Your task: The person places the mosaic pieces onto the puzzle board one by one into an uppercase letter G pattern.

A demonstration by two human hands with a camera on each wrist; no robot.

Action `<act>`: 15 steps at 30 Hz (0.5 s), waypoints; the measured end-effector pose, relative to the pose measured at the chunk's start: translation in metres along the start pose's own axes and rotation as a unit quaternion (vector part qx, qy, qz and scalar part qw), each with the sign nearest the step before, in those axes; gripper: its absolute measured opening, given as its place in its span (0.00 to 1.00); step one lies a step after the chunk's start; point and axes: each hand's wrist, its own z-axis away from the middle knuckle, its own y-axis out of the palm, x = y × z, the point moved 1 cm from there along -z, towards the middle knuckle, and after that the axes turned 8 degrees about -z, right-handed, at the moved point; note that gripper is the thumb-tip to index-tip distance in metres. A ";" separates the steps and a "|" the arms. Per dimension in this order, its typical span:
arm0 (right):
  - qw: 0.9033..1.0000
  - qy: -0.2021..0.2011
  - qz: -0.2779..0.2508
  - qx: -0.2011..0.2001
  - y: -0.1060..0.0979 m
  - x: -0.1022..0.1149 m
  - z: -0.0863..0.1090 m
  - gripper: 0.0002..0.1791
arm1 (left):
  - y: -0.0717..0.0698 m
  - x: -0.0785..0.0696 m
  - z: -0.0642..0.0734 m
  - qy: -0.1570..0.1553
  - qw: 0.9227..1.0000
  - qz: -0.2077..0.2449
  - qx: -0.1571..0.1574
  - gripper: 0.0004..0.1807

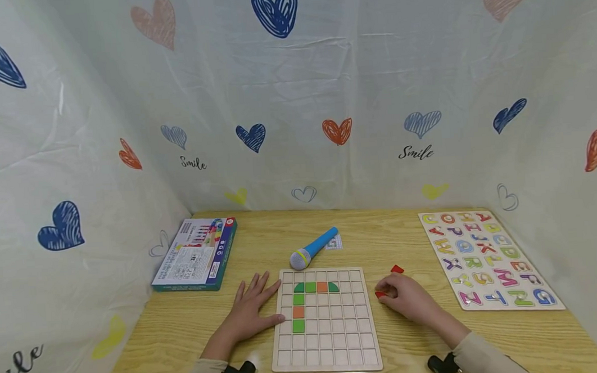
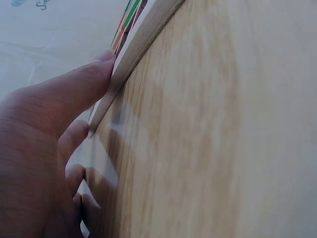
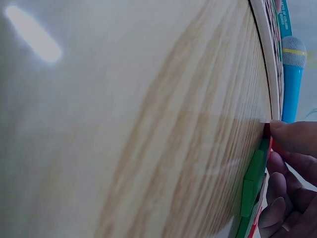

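A wooden grid board (image 1: 339,341) lies on the table. Green and orange squares and two green rounded pieces fill some cells of its upper left part. Spread out flat, my left hand (image 1: 250,313) touches the board's left edge with the thumb and a finger. To the right of the board, my right hand (image 1: 404,297) pinches a small red piece (image 1: 380,294) between thumb and fingers, low at the tabletop. Another red piece (image 1: 397,269) lies just beyond that hand. In the right wrist view, green pieces (image 3: 252,181) sit under the curled fingers, hidden from the head view.
A blue toy microphone (image 1: 318,246) lies behind the board, partly over a small printed card (image 1: 334,242). A boxed set (image 1: 197,254) is at the back left. An alphabet puzzle board (image 1: 490,261) lies at the right. A heart-printed curtain (image 1: 294,96) encloses the table.
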 end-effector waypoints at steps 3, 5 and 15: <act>1.000 0.007 0.006 0.008 -0.001 0.000 0.000 0.05 | 0.000 0.001 0.000 0.002 1.000 0.000 0.001 0.47; 1.000 0.004 0.008 0.013 -0.001 0.000 0.000 0.05 | 0.001 0.001 0.000 0.002 1.000 -0.001 0.002 0.47; 0.999 -0.032 0.003 0.024 -0.004 0.001 -0.002 0.08 | 0.000 0.000 0.000 0.000 1.000 -0.001 0.002 0.47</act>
